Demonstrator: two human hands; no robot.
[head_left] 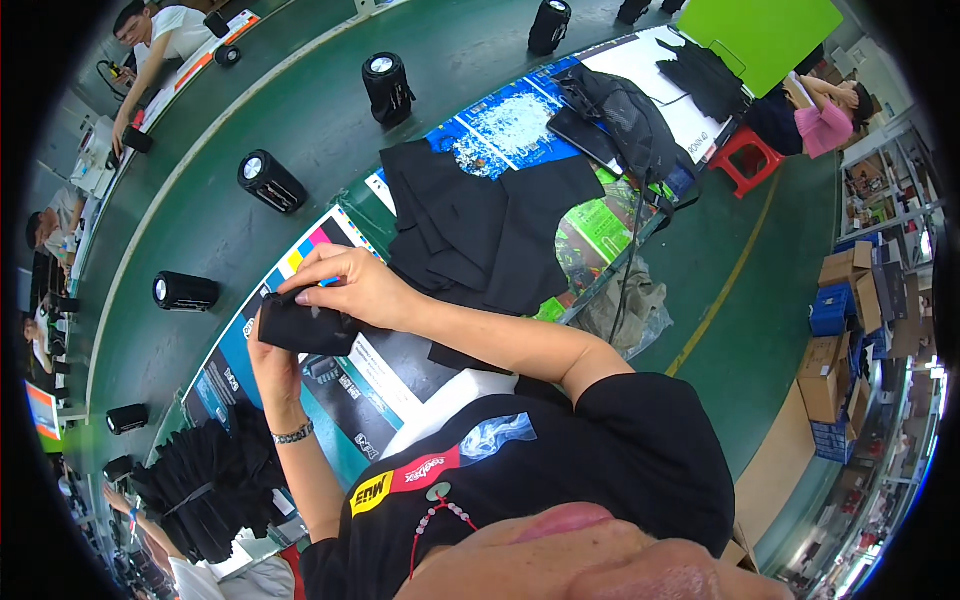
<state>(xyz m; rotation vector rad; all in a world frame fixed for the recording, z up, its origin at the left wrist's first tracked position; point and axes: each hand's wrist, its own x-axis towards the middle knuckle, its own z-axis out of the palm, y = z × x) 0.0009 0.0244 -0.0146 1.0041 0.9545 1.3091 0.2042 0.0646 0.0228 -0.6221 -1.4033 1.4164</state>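
Observation:
My left hand (272, 358), with a bracelet at its wrist, is closed around a dark piece of black cloth (305, 328) from the near left side. Above it, my right hand (355, 285) pinches the upper edge of the same cloth between bent fingers. A small blue and orange thing (328, 282) shows at the right fingers, too small to name. The cloth looks rounded, like a short sleeve; whether anything is inside it is hidden. Right of my hands lies a loose pile of flat black cloth pieces (465, 225) on the printed worktop (345, 400).
Black cylindrical speakers (270, 182) stand spaced along the green conveyor belt (320, 130) beyond the worktop. A black mesh bag (630, 125) and a phone (585, 140) lie at the far right. Tied black cloth bundles (205, 485) sit at the near left. A red stool (745, 160) stands on the floor.

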